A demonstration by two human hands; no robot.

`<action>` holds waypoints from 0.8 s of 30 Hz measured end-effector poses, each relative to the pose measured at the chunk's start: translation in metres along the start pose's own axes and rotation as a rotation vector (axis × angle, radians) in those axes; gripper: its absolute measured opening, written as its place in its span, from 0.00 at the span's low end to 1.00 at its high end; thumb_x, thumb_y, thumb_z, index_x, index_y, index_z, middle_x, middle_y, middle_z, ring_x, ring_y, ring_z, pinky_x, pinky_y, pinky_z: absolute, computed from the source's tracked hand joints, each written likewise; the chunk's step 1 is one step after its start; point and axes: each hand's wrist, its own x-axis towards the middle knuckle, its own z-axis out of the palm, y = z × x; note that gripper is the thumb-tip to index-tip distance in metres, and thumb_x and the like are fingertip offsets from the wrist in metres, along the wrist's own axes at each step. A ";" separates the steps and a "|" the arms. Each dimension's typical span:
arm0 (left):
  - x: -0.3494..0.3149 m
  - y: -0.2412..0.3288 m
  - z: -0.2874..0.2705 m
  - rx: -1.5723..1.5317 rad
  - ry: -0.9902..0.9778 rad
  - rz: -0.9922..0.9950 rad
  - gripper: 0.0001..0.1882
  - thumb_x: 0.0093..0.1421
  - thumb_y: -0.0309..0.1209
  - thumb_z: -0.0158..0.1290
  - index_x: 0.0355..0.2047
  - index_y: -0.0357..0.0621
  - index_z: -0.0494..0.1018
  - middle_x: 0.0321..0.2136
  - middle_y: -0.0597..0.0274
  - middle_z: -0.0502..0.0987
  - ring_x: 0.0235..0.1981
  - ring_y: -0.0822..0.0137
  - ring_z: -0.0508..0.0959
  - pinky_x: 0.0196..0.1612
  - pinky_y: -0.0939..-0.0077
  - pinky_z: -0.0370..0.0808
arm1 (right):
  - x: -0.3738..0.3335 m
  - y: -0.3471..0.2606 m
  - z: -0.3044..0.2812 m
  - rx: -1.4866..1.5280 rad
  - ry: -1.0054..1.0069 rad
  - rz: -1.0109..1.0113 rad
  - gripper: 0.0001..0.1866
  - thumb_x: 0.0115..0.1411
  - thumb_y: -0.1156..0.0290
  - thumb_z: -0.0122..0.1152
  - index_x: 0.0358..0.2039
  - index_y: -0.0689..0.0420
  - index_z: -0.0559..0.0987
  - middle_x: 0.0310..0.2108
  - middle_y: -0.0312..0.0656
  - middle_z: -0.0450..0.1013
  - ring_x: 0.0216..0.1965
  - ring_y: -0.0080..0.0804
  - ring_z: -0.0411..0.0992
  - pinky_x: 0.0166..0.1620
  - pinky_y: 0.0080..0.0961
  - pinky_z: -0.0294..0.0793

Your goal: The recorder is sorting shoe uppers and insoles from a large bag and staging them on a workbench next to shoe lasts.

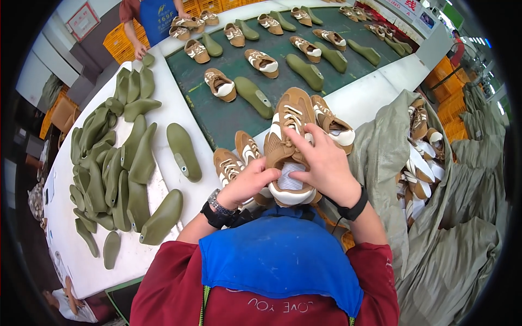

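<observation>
In front of me a brown and white sneaker (296, 108) is tilted up, its toe pointing away and its opening toward me. My left hand (247, 182) is closed on the left side of its collar, thumb at the opening. On the right side my right hand (329, 165) grips it, with fingers at the laces and thumb by the opening. Something white (291, 176) shows inside the shoe. Two similar sneakers stand to the left, the nearer sneaker (227, 164) beside my left hand. Another sneaker (333, 127) sits just beyond my right hand.
Green shoe lasts (109, 179) lie heaped on the white table (217, 298) at left. A green conveyor belt (190, 92) carries sneakers and lasts in rows. At right, a grey-green sack (380, 136) holds sneakers. Across the table, a co-worker's hand (141, 51) touches a last.
</observation>
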 end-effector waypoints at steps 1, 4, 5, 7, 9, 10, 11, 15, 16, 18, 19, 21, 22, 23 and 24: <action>0.001 0.000 -0.001 0.092 -0.004 0.007 0.18 0.58 0.30 0.43 0.47 0.34 0.65 0.37 0.64 0.72 0.36 0.77 0.70 0.40 0.81 0.69 | 0.002 0.001 0.006 -0.062 0.052 -0.052 0.32 0.42 0.69 0.66 0.51 0.48 0.69 0.42 0.46 0.67 0.41 0.41 0.70 0.38 0.32 0.73; 0.004 -0.001 -0.010 0.119 0.022 -0.062 0.15 0.58 0.30 0.44 0.43 0.35 0.67 0.35 0.64 0.72 0.35 0.76 0.71 0.40 0.80 0.69 | 0.010 0.017 0.020 -0.083 0.216 -0.136 0.27 0.45 0.71 0.63 0.48 0.49 0.70 0.35 0.44 0.71 0.31 0.39 0.73 0.29 0.30 0.73; 0.005 0.000 -0.008 -0.061 0.036 -0.087 0.14 0.58 0.30 0.45 0.42 0.36 0.68 0.34 0.64 0.73 0.34 0.76 0.72 0.39 0.79 0.70 | 0.009 0.020 0.019 -0.041 0.285 -0.105 0.24 0.46 0.71 0.61 0.47 0.52 0.71 0.30 0.44 0.72 0.27 0.39 0.73 0.27 0.30 0.73; 0.008 0.001 -0.011 -0.270 0.026 -0.117 0.13 0.58 0.30 0.45 0.41 0.37 0.68 0.33 0.64 0.73 0.33 0.74 0.74 0.38 0.78 0.72 | 0.014 0.017 0.013 -0.014 0.392 -0.087 0.18 0.49 0.71 0.59 0.42 0.58 0.72 0.18 0.43 0.72 0.19 0.39 0.72 0.23 0.31 0.70; 0.007 0.006 -0.013 -0.290 0.011 -0.125 0.13 0.58 0.30 0.45 0.41 0.37 0.68 0.33 0.64 0.73 0.33 0.74 0.74 0.37 0.78 0.73 | 0.017 0.015 0.013 -0.020 0.380 -0.070 0.17 0.49 0.71 0.59 0.41 0.58 0.73 0.18 0.42 0.72 0.19 0.39 0.72 0.22 0.31 0.70; 0.007 0.008 -0.014 -0.315 -0.004 -0.128 0.13 0.58 0.31 0.45 0.42 0.36 0.68 0.34 0.63 0.73 0.33 0.74 0.74 0.37 0.78 0.73 | 0.018 0.014 0.013 -0.030 0.364 -0.057 0.16 0.49 0.70 0.59 0.40 0.58 0.73 0.18 0.42 0.72 0.19 0.39 0.72 0.22 0.31 0.70; 0.008 0.003 -0.018 -0.351 -0.009 -0.129 0.15 0.57 0.28 0.47 0.45 0.38 0.66 0.34 0.63 0.74 0.32 0.73 0.74 0.37 0.77 0.73 | 0.018 0.011 0.012 -0.041 0.359 -0.059 0.15 0.49 0.70 0.59 0.38 0.57 0.73 0.19 0.42 0.73 0.19 0.38 0.73 0.22 0.31 0.70; 0.011 0.005 0.001 0.340 0.439 0.372 0.30 0.49 0.24 0.55 0.53 0.41 0.58 0.42 0.54 0.69 0.38 0.65 0.73 0.38 0.77 0.74 | 0.019 0.003 0.003 -0.057 0.318 -0.053 0.16 0.48 0.70 0.61 0.39 0.55 0.75 0.22 0.42 0.74 0.22 0.39 0.73 0.24 0.30 0.71; 0.007 0.013 0.004 0.342 0.442 0.379 0.30 0.49 0.24 0.55 0.53 0.41 0.58 0.42 0.54 0.69 0.38 0.65 0.73 0.38 0.77 0.74 | 0.017 -0.001 0.003 -0.064 0.289 -0.091 0.17 0.47 0.70 0.62 0.39 0.55 0.75 0.25 0.42 0.74 0.25 0.39 0.73 0.27 0.30 0.71; 0.002 0.028 0.007 0.879 0.496 0.509 0.33 0.44 0.20 0.54 0.53 0.42 0.60 0.45 0.56 0.67 0.43 0.64 0.71 0.39 0.72 0.75 | 0.015 -0.004 0.005 -0.069 0.260 -0.131 0.18 0.46 0.70 0.64 0.40 0.55 0.75 0.28 0.43 0.75 0.27 0.39 0.74 0.29 0.30 0.72; 0.002 0.029 0.006 0.883 0.495 0.558 0.34 0.42 0.19 0.53 0.53 0.43 0.61 0.43 0.55 0.67 0.43 0.62 0.72 0.40 0.71 0.75 | 0.015 -0.003 0.009 -0.002 0.309 -0.159 0.20 0.45 0.69 0.64 0.41 0.57 0.73 0.31 0.44 0.74 0.31 0.40 0.74 0.32 0.30 0.72; 0.002 0.032 0.004 0.892 0.517 0.601 0.33 0.42 0.18 0.52 0.53 0.42 0.62 0.43 0.54 0.67 0.43 0.61 0.72 0.41 0.71 0.75 | 0.014 0.001 0.008 0.192 0.324 -0.151 0.23 0.46 0.72 0.64 0.44 0.62 0.72 0.40 0.49 0.72 0.38 0.43 0.72 0.40 0.30 0.72; 0.002 0.033 0.003 0.899 0.535 0.644 0.33 0.41 0.17 0.51 0.52 0.41 0.63 0.44 0.53 0.67 0.43 0.60 0.72 0.42 0.71 0.74 | 0.013 0.003 0.008 0.192 0.322 -0.159 0.23 0.46 0.72 0.64 0.44 0.62 0.72 0.40 0.49 0.72 0.38 0.43 0.72 0.40 0.30 0.72; 0.000 0.035 0.003 0.898 0.544 0.648 0.33 0.41 0.17 0.51 0.52 0.41 0.63 0.44 0.53 0.67 0.43 0.60 0.72 0.42 0.71 0.74 | 0.012 0.005 0.010 0.268 0.338 -0.153 0.22 0.46 0.74 0.63 0.44 0.63 0.72 0.41 0.50 0.72 0.39 0.44 0.72 0.40 0.30 0.72; -0.003 0.036 0.005 0.959 0.541 0.656 0.33 0.41 0.17 0.49 0.52 0.41 0.64 0.44 0.52 0.67 0.43 0.59 0.72 0.43 0.71 0.73 | 0.009 0.005 0.013 0.346 0.353 -0.145 0.21 0.47 0.77 0.62 0.43 0.64 0.72 0.41 0.51 0.72 0.39 0.44 0.72 0.41 0.31 0.72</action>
